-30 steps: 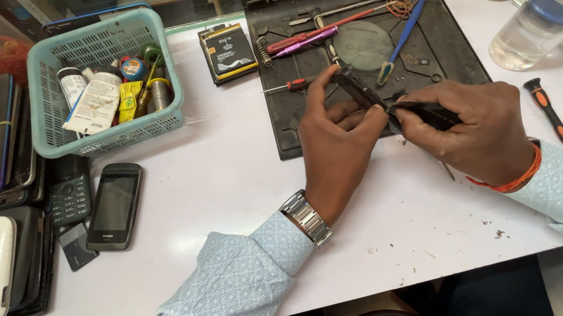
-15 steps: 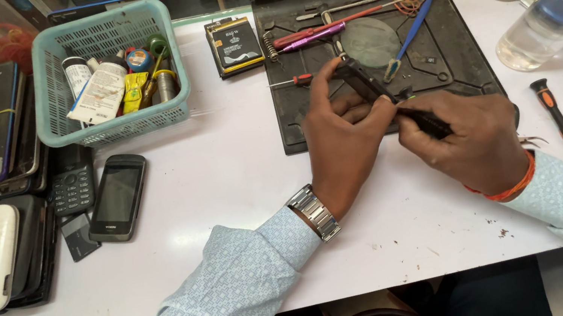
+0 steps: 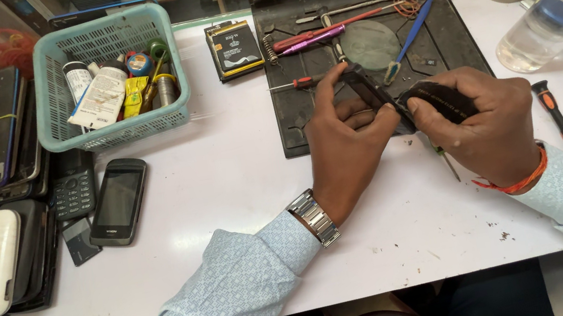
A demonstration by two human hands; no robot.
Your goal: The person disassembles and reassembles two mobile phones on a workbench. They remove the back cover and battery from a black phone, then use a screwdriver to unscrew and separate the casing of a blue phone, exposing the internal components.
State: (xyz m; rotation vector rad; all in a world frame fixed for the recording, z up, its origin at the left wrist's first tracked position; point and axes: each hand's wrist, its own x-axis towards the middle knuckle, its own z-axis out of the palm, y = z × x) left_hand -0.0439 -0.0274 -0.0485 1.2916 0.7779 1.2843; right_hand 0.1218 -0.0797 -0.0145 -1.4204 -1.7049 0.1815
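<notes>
My left hand [image 3: 348,143] pinches a thin dark phone body [image 3: 367,92], tilted up on its edge over the near part of a black work mat [image 3: 306,119]. Just right of it, my right hand [image 3: 486,127] curls round a black phone cover [image 3: 443,99]. The two parts meet between my hands. A thin screwdriver tip [image 3: 448,162] pokes out from under my right hand onto the white table [image 3: 230,212]. There is a metal watch on my left wrist and an orange band on my right.
The mat holds a round lens [image 3: 369,46], tweezers, a blue tool [image 3: 412,29] and pink and red tools. A phone battery [image 3: 233,48] lies beside a teal basket [image 3: 56,89] of small bottles. Several phones lie at left [image 3: 117,201]. A screwdriver [image 3: 556,116] and plastic bottle [image 3: 561,4] are at right.
The dark piece between my hands has come apart: my right hand now cups a black cover while the left holds the phone body upright. Both hands shifted slightly.
</notes>
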